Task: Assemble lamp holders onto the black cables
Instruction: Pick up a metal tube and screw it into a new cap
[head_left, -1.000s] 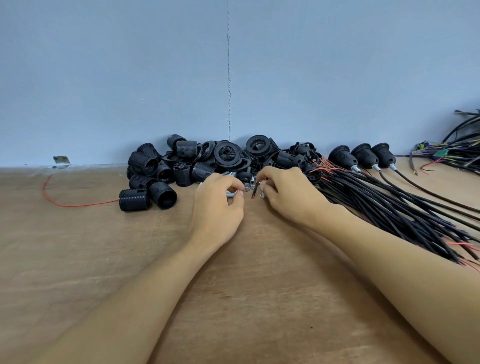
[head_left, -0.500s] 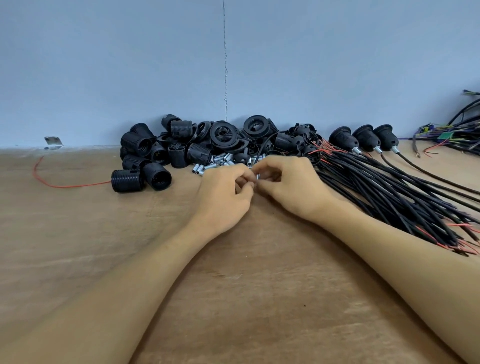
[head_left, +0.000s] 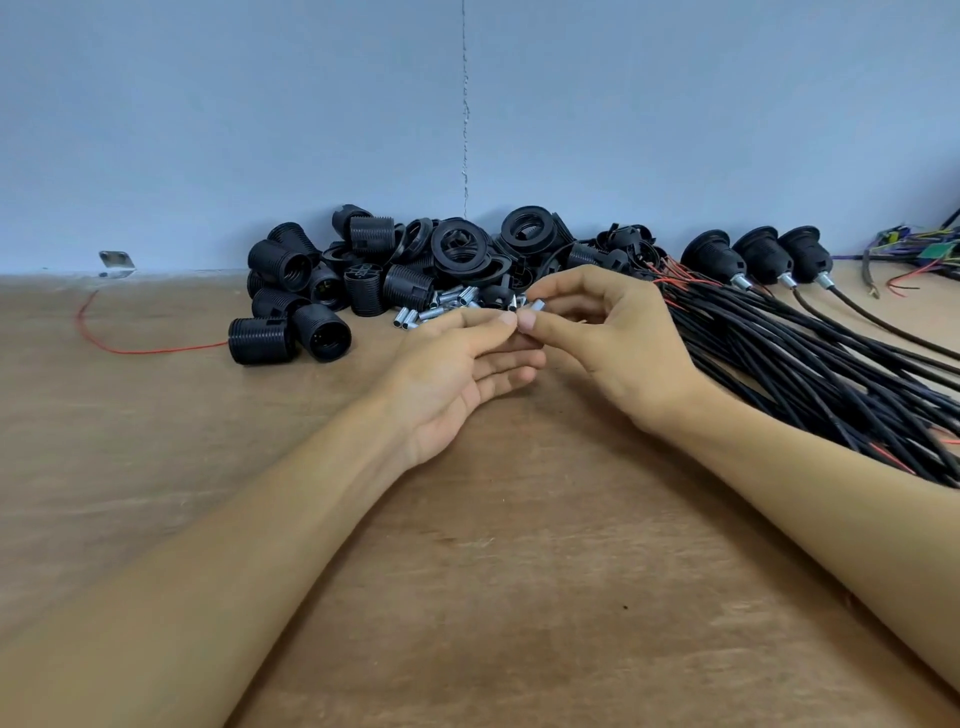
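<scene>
A heap of black threaded lamp holder parts lies against the wall, with small silver metal tubes scattered in front of it. A thick bundle of black cables with red wire ends fans out to the right. My right hand pinches one metal tube between thumb and fingertips, just above the table. My left hand lies palm up beside it with fingers nearly straight. Its thumb tip touches my right thumb. Three holders fitted on cables stand at the back right.
A loose red wire curls at the left on the brown table. A small metal bracket sits at the wall. Tangled coloured wires lie at the far right. Two holder bodies lie apart from the heap.
Both hands have drawn back from the heap and lifted slightly. My left hand has turned palm up and uncurled, and the metal tube now sits in my right fingertips.
</scene>
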